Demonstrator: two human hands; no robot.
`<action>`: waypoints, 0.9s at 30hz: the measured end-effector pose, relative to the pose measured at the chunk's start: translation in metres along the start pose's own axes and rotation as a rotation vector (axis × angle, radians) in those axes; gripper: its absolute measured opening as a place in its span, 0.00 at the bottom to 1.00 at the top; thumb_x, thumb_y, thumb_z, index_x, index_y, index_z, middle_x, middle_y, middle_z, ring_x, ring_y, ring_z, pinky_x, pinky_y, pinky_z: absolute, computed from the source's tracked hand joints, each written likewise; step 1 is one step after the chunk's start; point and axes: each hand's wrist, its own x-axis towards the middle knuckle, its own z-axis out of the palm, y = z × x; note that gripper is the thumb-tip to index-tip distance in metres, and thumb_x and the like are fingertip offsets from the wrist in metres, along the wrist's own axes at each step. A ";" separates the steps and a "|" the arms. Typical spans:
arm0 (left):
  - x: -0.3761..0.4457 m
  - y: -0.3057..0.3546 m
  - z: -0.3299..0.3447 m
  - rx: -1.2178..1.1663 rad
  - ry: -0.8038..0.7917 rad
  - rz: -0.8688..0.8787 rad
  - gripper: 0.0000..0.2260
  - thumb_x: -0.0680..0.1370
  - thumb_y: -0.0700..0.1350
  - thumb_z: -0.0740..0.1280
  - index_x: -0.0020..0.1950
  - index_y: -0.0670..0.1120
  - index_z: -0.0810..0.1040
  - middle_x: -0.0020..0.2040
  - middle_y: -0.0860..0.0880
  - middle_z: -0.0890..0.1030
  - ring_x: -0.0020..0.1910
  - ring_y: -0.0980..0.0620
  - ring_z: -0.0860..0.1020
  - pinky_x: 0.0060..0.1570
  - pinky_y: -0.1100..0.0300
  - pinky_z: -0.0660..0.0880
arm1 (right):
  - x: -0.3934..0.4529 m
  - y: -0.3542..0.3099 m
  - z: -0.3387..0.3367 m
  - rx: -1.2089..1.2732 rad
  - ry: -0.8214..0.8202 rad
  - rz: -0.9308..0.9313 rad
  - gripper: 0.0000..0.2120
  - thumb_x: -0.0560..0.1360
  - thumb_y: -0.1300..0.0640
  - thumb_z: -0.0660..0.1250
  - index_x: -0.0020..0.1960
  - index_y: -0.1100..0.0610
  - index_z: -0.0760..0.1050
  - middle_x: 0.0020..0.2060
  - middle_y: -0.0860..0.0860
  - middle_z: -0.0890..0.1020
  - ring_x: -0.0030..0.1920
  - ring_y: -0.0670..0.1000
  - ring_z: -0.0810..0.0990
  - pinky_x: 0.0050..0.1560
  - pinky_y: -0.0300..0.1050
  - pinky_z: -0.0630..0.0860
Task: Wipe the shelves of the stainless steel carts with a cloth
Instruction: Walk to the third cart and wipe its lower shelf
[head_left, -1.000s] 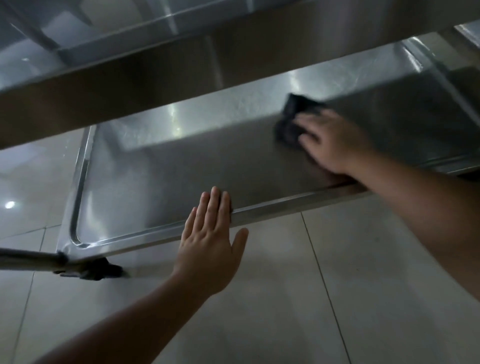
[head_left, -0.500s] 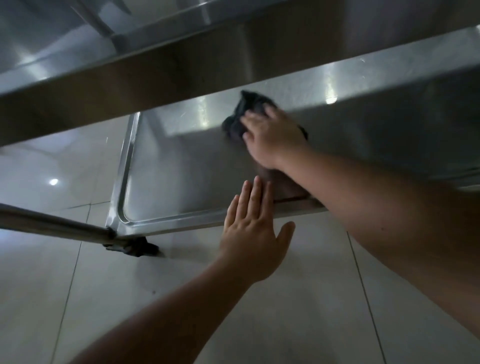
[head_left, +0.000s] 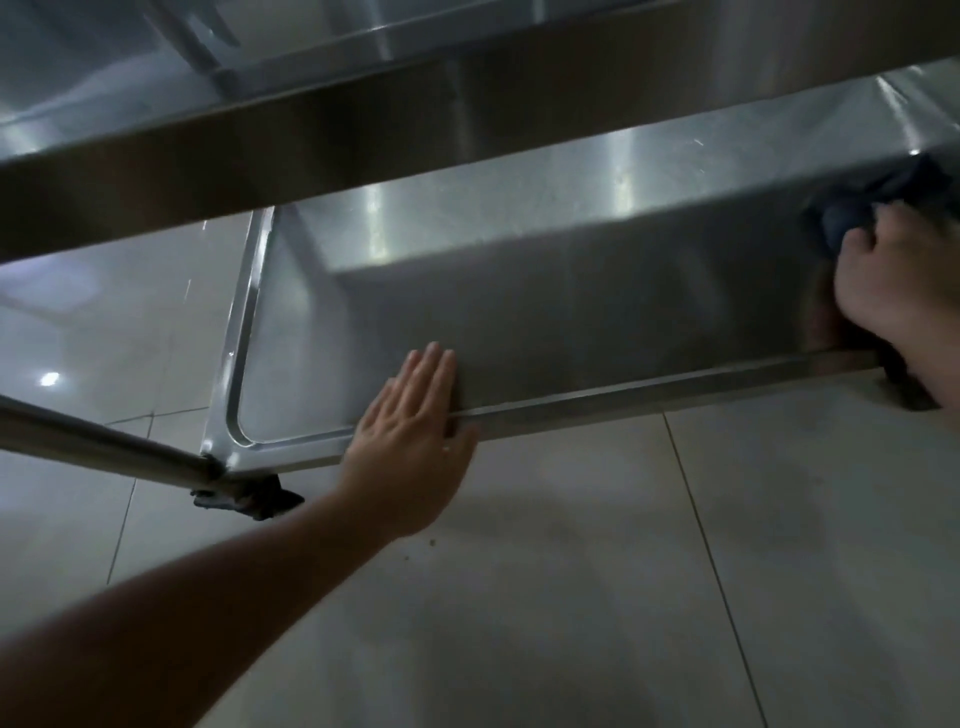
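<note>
Down low, your left hand lay flat with straight fingers on the bottom shelf at its front edge, likely steadying the cart. Your right hand curled around the dark cloth, pressing it near the shelf's right end for wiping. No readable writing showed anywhere.

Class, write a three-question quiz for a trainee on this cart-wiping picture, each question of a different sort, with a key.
1. True or false: the left hand lies flat on the front rim of the bottom shelf.
2. Which hand holds the dark cloth? A. left B. right C. neither
3. Fill in: the right hand works at the shelf's ____ end, as seen here.

Key: 1 true; 2 B; 3 right
</note>
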 end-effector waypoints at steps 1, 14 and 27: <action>-0.001 -0.020 -0.008 0.016 -0.019 -0.032 0.34 0.86 0.65 0.50 0.86 0.55 0.39 0.86 0.55 0.38 0.83 0.57 0.35 0.81 0.55 0.38 | -0.010 -0.015 0.007 0.007 0.029 0.061 0.31 0.77 0.43 0.47 0.71 0.59 0.69 0.73 0.62 0.70 0.75 0.68 0.65 0.76 0.66 0.60; -0.010 -0.110 -0.020 -0.001 0.020 -0.206 0.34 0.86 0.67 0.44 0.87 0.54 0.39 0.86 0.54 0.38 0.83 0.57 0.35 0.79 0.55 0.37 | -0.195 -0.210 0.069 -0.127 -0.492 -1.231 0.31 0.81 0.36 0.46 0.82 0.44 0.61 0.81 0.42 0.61 0.83 0.53 0.52 0.82 0.53 0.48; -0.010 -0.116 -0.003 0.054 0.092 -0.233 0.34 0.84 0.66 0.37 0.86 0.52 0.38 0.86 0.54 0.36 0.83 0.58 0.33 0.80 0.58 0.34 | -0.067 -0.234 0.077 -0.099 -0.125 -0.306 0.28 0.83 0.44 0.48 0.80 0.50 0.62 0.82 0.47 0.60 0.81 0.61 0.56 0.80 0.57 0.54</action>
